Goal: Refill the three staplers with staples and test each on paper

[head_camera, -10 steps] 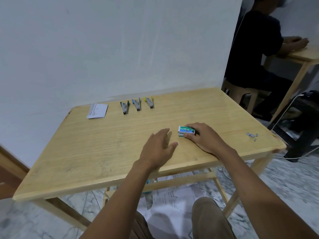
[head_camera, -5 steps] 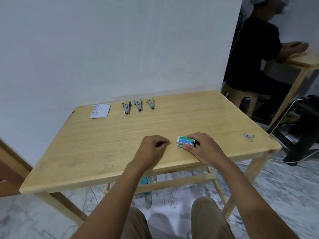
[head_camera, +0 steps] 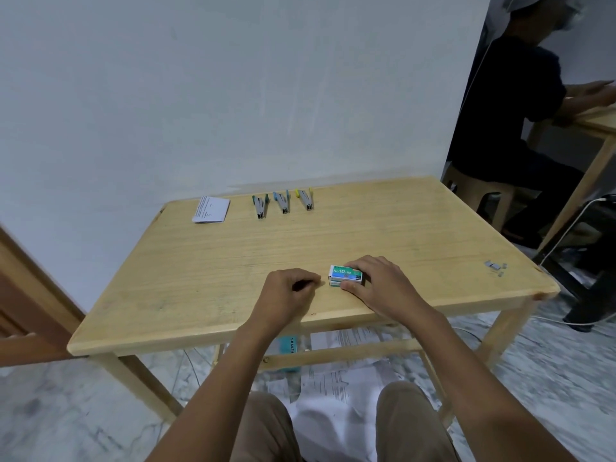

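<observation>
Step in hand: opening the staple box at lower centre. Right hand pinches it on the desk; left hand rests beside it, fisted, empty. Next: slide the tray out.

A pale wooden rectangular table stands against a plain bluish-white wall on a grey-veined marble floor, with brown wooden trim at left and a beige plastic stool far right.

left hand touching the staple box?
Apart. Head view shows bare table between the curled left hand and the staple box; the right hand grips it.
</observation>
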`<state>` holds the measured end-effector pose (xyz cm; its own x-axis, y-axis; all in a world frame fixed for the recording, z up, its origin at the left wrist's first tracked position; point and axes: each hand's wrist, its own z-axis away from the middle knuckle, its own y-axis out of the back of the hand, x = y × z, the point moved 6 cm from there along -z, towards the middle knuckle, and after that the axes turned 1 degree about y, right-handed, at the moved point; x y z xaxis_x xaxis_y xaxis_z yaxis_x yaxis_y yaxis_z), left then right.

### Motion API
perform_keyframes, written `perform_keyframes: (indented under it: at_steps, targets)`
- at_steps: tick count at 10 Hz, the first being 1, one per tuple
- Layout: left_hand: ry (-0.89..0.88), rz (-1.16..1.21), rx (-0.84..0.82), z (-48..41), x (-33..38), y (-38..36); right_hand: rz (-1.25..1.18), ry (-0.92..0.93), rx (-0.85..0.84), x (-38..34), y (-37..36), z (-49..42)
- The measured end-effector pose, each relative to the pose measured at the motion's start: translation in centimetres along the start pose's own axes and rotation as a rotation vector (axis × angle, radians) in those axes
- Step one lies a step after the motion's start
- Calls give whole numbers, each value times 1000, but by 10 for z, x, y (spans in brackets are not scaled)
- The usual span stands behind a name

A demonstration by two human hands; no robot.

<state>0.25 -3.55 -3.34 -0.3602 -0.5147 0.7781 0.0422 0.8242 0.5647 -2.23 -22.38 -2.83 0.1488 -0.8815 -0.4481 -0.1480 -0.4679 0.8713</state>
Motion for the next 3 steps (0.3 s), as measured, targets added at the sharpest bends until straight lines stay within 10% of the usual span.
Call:
perform_keyframes:
  at_steps: [3]
  targets:
    - [126,176,-62,2,-1,5,0,25,-136,-6,7,-3]
